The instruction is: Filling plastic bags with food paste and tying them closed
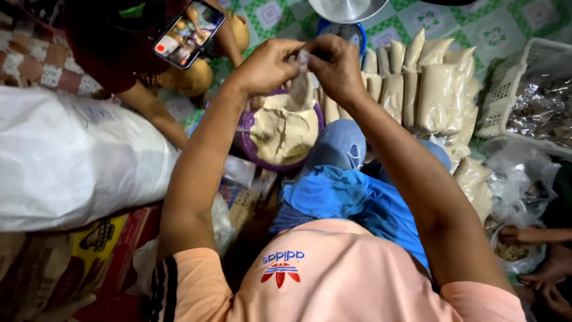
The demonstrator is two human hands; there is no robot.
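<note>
Both hands meet above a purple bowl [245,138] heaped with pale tan powder [285,128]. The left hand [265,65] and right hand [336,64] pinch the top of a small clear bag [300,83] between thumb and fingertips, the fingers of each pressed close together around its mouth. The bag hangs down from the pinch, its lower end just over the powder; it looks partly filled, though the plastic is too blurred to be sure.

Behind the bowl, on a green patterned floor [494,33], stand rows of filled packets [429,89] of the same powder, leaning against each other. To their right sits a white basket [506,89]. A large white sack [71,161] lies at the left. At the top left another person holds a phone [187,33]. At the lower right, someone else's hand [518,235] rests in a plastic bag.
</note>
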